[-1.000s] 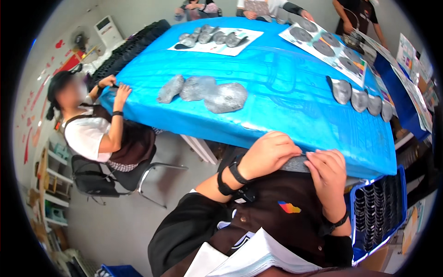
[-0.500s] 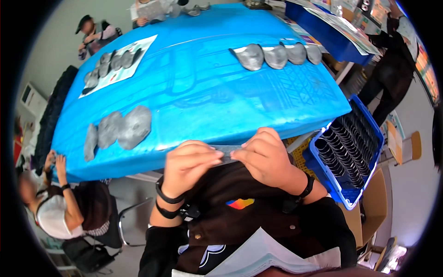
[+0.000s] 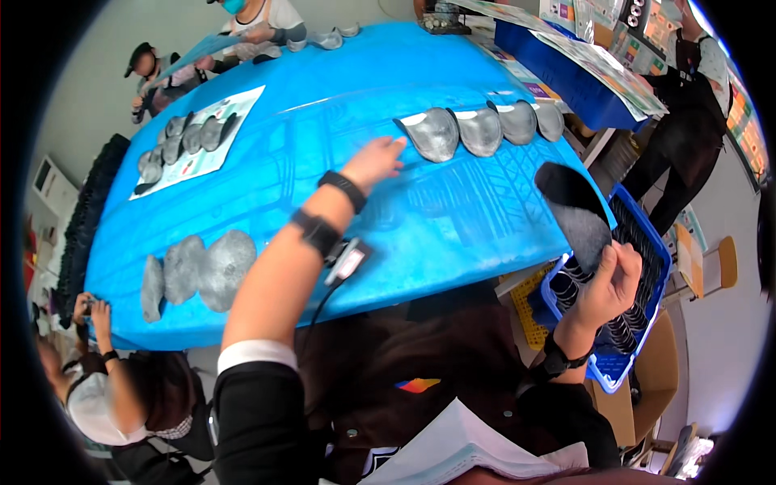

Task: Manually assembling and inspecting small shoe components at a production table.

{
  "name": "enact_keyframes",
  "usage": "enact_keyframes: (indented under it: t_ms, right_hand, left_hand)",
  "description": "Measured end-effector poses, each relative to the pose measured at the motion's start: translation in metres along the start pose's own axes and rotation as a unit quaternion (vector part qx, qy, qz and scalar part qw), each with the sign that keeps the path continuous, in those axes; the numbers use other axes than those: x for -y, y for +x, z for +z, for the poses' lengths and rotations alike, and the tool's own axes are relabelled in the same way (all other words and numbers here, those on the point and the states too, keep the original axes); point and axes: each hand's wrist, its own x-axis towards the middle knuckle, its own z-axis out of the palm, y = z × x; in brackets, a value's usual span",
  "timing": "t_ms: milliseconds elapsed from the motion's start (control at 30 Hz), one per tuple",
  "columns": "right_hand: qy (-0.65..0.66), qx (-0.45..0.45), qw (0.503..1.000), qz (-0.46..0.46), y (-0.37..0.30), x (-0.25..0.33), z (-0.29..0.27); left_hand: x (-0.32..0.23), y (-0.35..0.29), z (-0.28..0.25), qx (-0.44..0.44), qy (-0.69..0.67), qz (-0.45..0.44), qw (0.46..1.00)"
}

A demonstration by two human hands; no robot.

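One blue table (image 3: pixel 453 250) (pale wall (image 3: pixel 89 105)).

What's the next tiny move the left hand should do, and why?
Perhaps move the left hand a little to the right and pinch the nearest grey pad in the row. The hand looks empty, though its fingers are blurred, and it reaches toward that pad. The right hand holds a black and grey pad, so the left seems the free one.

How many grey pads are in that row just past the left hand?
4, side by side on the blue tabletop: the leftmost pad, the second pad, the third pad and the rightmost pad. Others could be hidden beneath.
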Motion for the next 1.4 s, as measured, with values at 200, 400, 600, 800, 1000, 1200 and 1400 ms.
enact_keyframes:
  t_ms: [200, 400, 600, 800, 1000, 1200, 1400]
  right_hand:
    - [-0.010, 0.035, 0.999, -0.014, 0.000, -0.007, 0.000]
    - [-0.002, 0.065, 0.998, -0.013, -0.003, -0.015, 0.011]
    - [0.046, 0.118, 0.991, -0.050, -0.007, -0.017, 0.036]
    - [0.139, 0.207, 0.965, -0.077, -0.015, 0.001, 0.079]
    - [0.214, 0.275, 0.934, -0.078, -0.023, 0.024, 0.129]
    - [0.228, 0.304, 0.918, -0.116, -0.030, 0.024, 0.150]
    - [0.227, 0.338, 0.909, -0.091, -0.043, 0.034, 0.149]
  left_hand:
    - [0.019, 0.054, 0.023, -0.073, 0.070, 0.000, 0.995]
    - [0.033, 0.040, -0.015, -0.121, 0.232, 0.134, 0.956]
    - [0.013, -0.053, -0.067, 0.170, 0.119, 0.008, 0.978]
    - [0.022, -0.124, -0.075, 0.182, -0.007, -0.014, 0.983]
    - [0.039, -0.134, -0.056, 0.095, -0.110, 0.002, 0.989]
    - [0.029, -0.151, -0.064, -0.029, 0.004, 0.095, 0.995]
    - [0.033, -0.192, -0.076, 0.078, 0.228, 0.186, 0.952]
